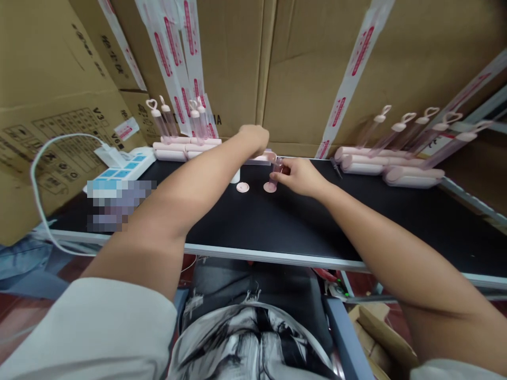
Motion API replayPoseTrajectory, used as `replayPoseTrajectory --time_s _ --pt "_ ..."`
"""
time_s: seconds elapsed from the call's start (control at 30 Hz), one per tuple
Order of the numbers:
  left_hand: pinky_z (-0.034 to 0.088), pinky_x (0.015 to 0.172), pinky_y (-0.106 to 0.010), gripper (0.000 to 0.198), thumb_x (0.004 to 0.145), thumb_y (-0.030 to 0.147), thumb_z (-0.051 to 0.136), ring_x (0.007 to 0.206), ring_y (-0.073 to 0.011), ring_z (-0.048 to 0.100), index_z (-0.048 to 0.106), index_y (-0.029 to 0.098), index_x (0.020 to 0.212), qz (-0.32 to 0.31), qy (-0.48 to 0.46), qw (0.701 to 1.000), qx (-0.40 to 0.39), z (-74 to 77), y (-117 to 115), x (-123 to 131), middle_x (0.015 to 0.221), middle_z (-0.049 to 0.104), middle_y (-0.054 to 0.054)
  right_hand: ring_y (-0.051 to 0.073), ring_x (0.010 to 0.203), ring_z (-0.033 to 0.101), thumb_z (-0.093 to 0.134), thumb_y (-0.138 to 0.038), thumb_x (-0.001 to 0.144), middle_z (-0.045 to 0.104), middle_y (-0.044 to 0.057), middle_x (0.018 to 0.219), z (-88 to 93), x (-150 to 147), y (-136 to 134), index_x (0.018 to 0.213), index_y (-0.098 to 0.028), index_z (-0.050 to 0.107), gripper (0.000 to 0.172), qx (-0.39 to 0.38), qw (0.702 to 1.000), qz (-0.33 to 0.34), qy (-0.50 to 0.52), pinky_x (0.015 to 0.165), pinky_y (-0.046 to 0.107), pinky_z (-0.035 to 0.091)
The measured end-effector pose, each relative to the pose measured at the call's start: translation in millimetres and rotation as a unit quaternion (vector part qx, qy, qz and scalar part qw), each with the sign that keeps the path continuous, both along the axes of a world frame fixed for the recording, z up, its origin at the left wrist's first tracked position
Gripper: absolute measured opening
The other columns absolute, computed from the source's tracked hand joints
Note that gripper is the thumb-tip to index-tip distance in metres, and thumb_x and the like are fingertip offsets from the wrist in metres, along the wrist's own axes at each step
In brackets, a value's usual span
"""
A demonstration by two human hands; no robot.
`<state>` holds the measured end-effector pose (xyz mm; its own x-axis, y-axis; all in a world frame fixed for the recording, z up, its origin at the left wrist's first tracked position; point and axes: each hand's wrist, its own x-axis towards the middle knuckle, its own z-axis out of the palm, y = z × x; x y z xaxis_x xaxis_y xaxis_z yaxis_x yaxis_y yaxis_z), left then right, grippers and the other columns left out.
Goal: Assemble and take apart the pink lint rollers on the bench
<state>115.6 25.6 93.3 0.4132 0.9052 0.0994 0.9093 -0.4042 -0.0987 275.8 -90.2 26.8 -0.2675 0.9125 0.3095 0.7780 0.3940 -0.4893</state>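
Observation:
My right hand [301, 177] is closed around a translucent pink tube [274, 177], which stands upright over a pink round disc [270, 188]. A second pink disc [243, 187] lies flat to its left. My left hand [255, 138] is stretched to the back edge of the table, bent at the wrist, with its fingers hidden from view. Just below it is a pale pink cylindrical piece [270, 156]; whether the hand touches it I cannot tell. A white cup-like thing [236, 177] shows partly behind my left forearm.
Pink cylinders with upright clear tubes and heart-loop tops stand in groups at the back left [170, 151] and right [362, 162]. A white power strip [122, 169] with a cable sits at left on the black tabletop [245, 221]. Cardboard walls [309, 68] enclose the back.

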Motion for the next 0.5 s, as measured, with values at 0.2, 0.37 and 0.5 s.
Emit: replayPoseTrajectory --time_s 0.2,0.37,0.5 --pt "0.056 0.116 -0.046 0.055 0.079 0.004 0.081 0.136 -0.0371 0.074 0.086 0.022 0.131 -0.009 0.12 0.992 -0.032 -29.7 -7.6 19.7 0.136 0.082 -0.017 0.016 0.067 0.052 0.076 -0.041 0.09 0.063 0.0 0.069 2.5 4.3 0.0 0.077 -0.018 0.069 0.027 -0.007 1.0 -0.009 0.008 0.069 0.033 0.034" --pt "0.062 0.092 -0.046 0.043 0.081 0.01 0.076 0.107 -0.036 0.08 0.087 0.02 0.121 -0.072 0.161 0.983 0.041 -31.1 -10.6 11.0 0.114 0.085 -0.018 0.017 0.068 0.054 0.079 -0.041 0.092 0.066 0.001 0.072 -0.2 4.3 4.9 0.081 -0.018 0.075 0.025 -0.007 1.0 -0.021 0.004 0.069 0.034 0.035" --pt "0.054 0.104 -0.051 0.027 0.069 0.019 0.089 0.106 -0.037 0.074 0.087 0.023 0.096 -0.145 0.138 0.978 0.054 -19.3 -34.8 -14.5 0.095 0.083 -0.012 0.023 0.082 0.064 0.084 -0.042 0.092 0.072 0.006 0.085 -7.4 6.6 13.7 0.086 -0.019 0.08 0.024 0.026 0.999 -0.035 -0.015 0.079 0.036 0.045"
